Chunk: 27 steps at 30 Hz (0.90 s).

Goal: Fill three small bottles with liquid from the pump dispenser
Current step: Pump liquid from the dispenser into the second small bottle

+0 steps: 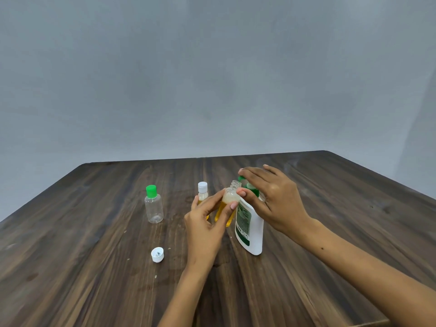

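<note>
Beside the white pump dispenser (pixel 250 228), the left hand (pixel 204 223) pinches an uncapped, mostly filled bottle (pixel 227 206) under the spout while the right hand (pixel 274 197) rests flat-fingered on the pump; a capped filled bottle (pixel 202 192) stands just left, an empty green-capped bottle (pixel 153 205) farther left.

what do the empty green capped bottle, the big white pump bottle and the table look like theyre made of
Empty green-capped small bottle: probably clear glossy plastic, since the table shows through it; the cap looks like opaque plastic.
Big white pump dispenser bottle: likely opaque, smooth plastic with a green printed label.
Dark brown table: wood or wood-look laminate, judging by the grain streaks; which one is unclear.
</note>
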Tool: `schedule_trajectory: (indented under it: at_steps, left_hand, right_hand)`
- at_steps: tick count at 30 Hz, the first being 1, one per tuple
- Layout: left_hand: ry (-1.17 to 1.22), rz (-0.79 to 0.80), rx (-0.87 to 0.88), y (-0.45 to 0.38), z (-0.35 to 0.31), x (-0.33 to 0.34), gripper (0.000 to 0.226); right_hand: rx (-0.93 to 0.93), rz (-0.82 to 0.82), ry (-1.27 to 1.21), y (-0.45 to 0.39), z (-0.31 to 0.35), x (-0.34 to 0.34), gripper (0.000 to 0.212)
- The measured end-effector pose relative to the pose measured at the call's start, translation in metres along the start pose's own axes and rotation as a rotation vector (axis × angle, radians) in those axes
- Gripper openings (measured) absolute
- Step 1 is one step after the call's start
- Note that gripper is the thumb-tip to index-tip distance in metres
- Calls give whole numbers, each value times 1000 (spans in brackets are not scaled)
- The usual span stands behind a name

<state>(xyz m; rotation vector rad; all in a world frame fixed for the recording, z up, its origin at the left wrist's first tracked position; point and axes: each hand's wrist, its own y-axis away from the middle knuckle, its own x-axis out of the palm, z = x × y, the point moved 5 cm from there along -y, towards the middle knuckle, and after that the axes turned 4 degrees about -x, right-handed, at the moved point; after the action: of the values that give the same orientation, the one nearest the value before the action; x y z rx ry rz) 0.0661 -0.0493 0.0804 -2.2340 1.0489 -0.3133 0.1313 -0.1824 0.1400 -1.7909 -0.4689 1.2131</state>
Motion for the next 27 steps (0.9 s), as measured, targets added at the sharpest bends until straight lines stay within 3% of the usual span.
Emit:
schedule_trajectory:
  at_steps: [27]
  left_hand:
    - [-7, 10, -25, 1, -3, 1, 27]
  right_hand:
    - [25, 18, -20, -1, 0, 0, 64]
